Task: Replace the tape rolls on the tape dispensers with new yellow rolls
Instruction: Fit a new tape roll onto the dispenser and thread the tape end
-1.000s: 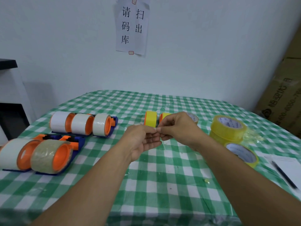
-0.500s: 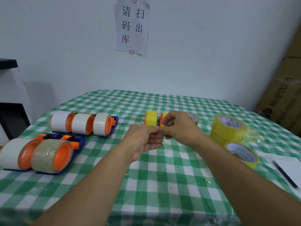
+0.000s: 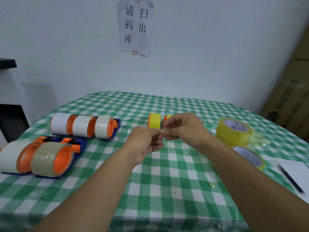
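Observation:
My left hand [image 3: 147,144] and my right hand [image 3: 184,129] meet above the table's middle, fingertips pinched together on a small scrap of clear tape [image 3: 162,130]. Just behind them stands a dispenser with a yellow roll [image 3: 154,120]; a second one is mostly hidden behind my right hand. New yellow rolls [image 3: 234,129] are stacked at the right, with another yellow roll [image 3: 250,156] lying flat in front. At the left stand blue and orange dispensers with white rolls [image 3: 82,126] and a brownish roll [image 3: 50,158].
The table wears a green checked cloth [image 3: 167,181]. A paper sheet with a black pen [image 3: 291,180] lies at the right edge. Crumpled clear tape [image 3: 260,139] sits beside the yellow stack. Cardboard boxes [image 3: 291,101] stand at the far right, a dark shelf at the left.
Both hands have stayed together over the table's middle; my right hand's fingers shifted slightly up and back while working the tape scrap.

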A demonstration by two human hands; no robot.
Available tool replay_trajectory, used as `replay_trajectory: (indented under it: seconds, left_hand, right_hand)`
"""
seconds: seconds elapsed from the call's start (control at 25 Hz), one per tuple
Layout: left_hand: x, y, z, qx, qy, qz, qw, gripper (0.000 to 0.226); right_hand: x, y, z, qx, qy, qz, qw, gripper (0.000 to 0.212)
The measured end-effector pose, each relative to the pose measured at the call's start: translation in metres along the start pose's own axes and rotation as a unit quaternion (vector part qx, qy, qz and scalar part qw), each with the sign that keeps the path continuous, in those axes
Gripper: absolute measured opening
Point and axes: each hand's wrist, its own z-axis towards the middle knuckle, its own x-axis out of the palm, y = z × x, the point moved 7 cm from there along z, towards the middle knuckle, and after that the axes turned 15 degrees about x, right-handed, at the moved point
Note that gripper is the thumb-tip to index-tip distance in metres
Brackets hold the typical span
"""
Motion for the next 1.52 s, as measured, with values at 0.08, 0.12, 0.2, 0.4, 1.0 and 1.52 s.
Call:
replay_trajectory:
  seconds: [0.08,0.12,0.2,0.4,1.0,1.52]
  left_hand:
    - [0.003,0.0,-0.002,-0.013,0.012,-0.007,1.0,0.014]
    - [0.004,0.0,-0.003,-0.014,0.017,-0.006,1.0,0.014]
    - [0.006,0.0,-0.005,-0.014,0.022,-0.01,1.0,0.016]
    - [0.005,0.001,-0.005,-0.02,0.031,-0.046,0.998,0.027]
    - [0.009,0.003,-0.003,-0.045,0.047,-0.046,0.997,0.008]
    - [0.044,0.013,-0.016,-0.087,0.084,-0.098,0.988,0.018]
  right_hand:
    - [0.001,0.001,0.0,-0.009,-0.005,-0.018,1.0,0.011]
    - [0.002,0.001,0.001,-0.014,-0.007,-0.032,0.999,0.01]
    - [0.004,0.001,0.003,-0.023,-0.011,-0.052,0.998,0.007]
    - [0.005,0.0,0.004,-0.014,-0.016,-0.064,0.998,0.006]
    - [-0.004,0.009,-0.008,-0.036,0.04,-0.074,0.996,0.014]
    - [-0.029,-0.002,-0.019,-0.054,-0.021,-0.22,0.974,0.01]
